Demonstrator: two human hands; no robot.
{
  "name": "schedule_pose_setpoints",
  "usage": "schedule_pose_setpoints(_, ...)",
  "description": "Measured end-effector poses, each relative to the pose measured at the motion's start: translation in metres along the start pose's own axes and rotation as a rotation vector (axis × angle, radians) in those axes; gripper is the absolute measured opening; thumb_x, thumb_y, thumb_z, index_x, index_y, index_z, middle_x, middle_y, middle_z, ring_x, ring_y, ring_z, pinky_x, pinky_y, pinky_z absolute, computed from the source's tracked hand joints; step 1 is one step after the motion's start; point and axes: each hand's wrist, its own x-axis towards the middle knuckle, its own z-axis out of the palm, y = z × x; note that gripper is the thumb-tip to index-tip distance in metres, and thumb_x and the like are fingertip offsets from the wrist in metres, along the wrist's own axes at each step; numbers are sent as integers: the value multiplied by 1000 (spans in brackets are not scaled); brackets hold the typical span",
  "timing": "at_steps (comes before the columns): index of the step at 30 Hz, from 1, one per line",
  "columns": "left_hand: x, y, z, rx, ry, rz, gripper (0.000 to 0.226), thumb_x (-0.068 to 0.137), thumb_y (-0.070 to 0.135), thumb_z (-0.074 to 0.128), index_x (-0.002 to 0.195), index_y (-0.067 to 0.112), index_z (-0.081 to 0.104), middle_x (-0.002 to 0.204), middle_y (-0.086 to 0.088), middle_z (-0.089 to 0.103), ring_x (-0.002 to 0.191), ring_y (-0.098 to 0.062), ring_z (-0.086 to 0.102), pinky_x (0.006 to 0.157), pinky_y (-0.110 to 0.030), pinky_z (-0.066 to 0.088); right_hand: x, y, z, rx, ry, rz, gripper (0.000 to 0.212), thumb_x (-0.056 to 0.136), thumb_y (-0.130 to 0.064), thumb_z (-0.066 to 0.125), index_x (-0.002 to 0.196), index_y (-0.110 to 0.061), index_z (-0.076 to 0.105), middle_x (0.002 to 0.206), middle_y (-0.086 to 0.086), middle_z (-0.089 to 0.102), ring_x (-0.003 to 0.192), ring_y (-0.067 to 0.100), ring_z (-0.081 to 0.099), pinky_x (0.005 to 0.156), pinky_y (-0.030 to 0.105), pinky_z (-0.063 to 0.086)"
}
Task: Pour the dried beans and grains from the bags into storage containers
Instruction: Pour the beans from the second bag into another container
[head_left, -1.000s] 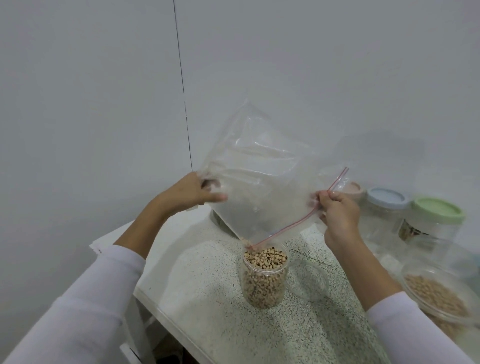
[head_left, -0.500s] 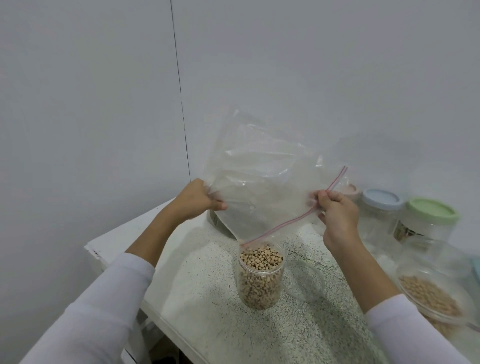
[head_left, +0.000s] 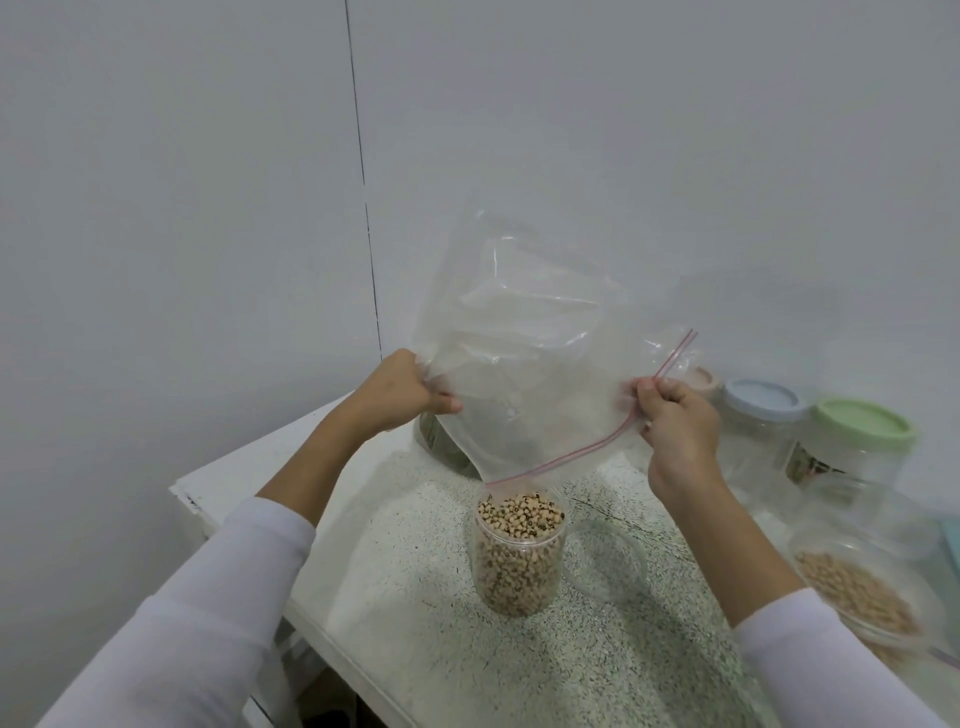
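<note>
A clear zip bag (head_left: 524, 353) with a red seal strip hangs tilted over a clear round container (head_left: 519, 556), its lower corner just above the container's mouth. The bag looks empty. The container stands on the speckled table (head_left: 441, 649) and is nearly full of black-eyed beans. My left hand (head_left: 400, 389) grips the bag's bottom edge on the left. My right hand (head_left: 675, 415) pinches the seal edge on the right.
A clear lid (head_left: 605, 566) lies right of the container. Jars with a blue lid (head_left: 761, 400) and a green lid (head_left: 862, 423) stand at the back right. A clear tub of beans (head_left: 857, 592) sits at the right edge. A dark jar (head_left: 441, 447) stands behind the bag.
The bag's lower corner has risen slightly off the container's mouth, and both hands have shifted a little with it. No beans are falling now.
</note>
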Motion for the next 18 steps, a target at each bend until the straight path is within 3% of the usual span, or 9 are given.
schedule_pose_setpoints(5,-2,4,-1,-4,2,13,24,77,2,75,86,-17,63,62,-6,49,31,1,35,35,-10,26,1,0,0,0,5,2,24,94,-5,53,74,-17,59,75,-5,61,62,-1,54,65,14,41)
schedule_pose_setpoints(10,-2,0,0,-21,-1,-2,28,76,5,77,86,-16,62,58,-4,47,33,-3,34,35,-14,26,-1,-2,-3,27,2,-1,23,95,-5,53,76,-16,59,74,-6,62,49,-9,56,60,11,43)
schedule_pose_setpoints(14,-3,-1,-4,-8,-9,-5,19,76,8,78,73,-3,64,41,9,45,35,-4,36,37,-15,27,3,-6,-5,59,-25,-10,21,95,-6,53,77,-15,61,63,-11,67,60,2,58,66,22,42)
schedule_pose_setpoints(18,-6,-7,-14,-45,-49,51,33,76,24,78,103,7,70,55,0,42,50,-15,39,45,-18,32,7,-15,-4,152,-4,-6,15,95,-5,52,85,-14,58,82,1,64,62,9,62,60,22,52)
